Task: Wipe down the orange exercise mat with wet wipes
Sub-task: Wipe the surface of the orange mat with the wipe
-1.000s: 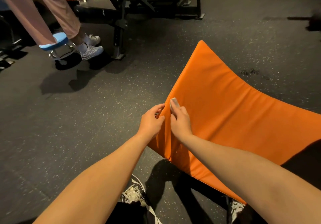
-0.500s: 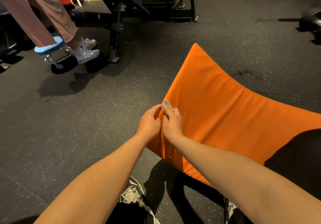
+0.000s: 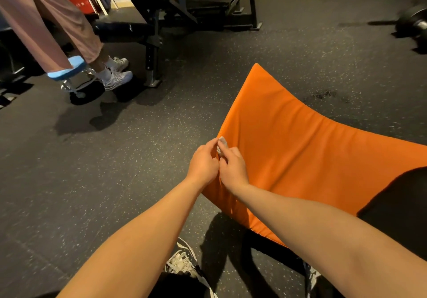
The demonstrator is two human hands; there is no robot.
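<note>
White wet wipe, bunched small, is pinched in the fingertips of the right hand and pressed to the left edge of the orange exercise mat. The curled fingers of the left hand grip that same edge beside it. The padded mat, its near side lifted off the speckled rubber floor, sags and creases. It looks soft, light and slick-skinned, and is best steadied at its edge. A second ago the hands were slightly apart; now they touch, with the wipe drawn to the rim.
</note>
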